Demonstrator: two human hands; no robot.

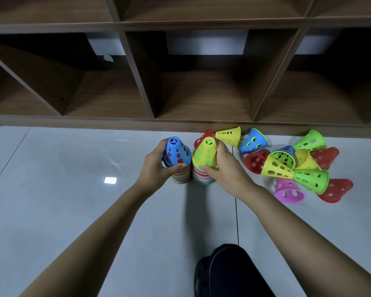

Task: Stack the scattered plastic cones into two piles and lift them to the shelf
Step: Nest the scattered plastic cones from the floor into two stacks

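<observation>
From the head camera we see our left hand (156, 168) wrapped around the blue-topped pile (177, 159) and our right hand (227, 168) gripping the yellow-topped pile (204, 159). Both piles stand touching on the floor (73, 189) before the shelf (201, 93). Loose cones (298, 166) lie scattered just right.

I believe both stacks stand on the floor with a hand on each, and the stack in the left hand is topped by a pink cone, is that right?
Not quite: the head view shows the stack in the left hand topped by a blue cone, not pink. The rest holds: both stacks stand on the floor, the right hand on the other stack.
</observation>
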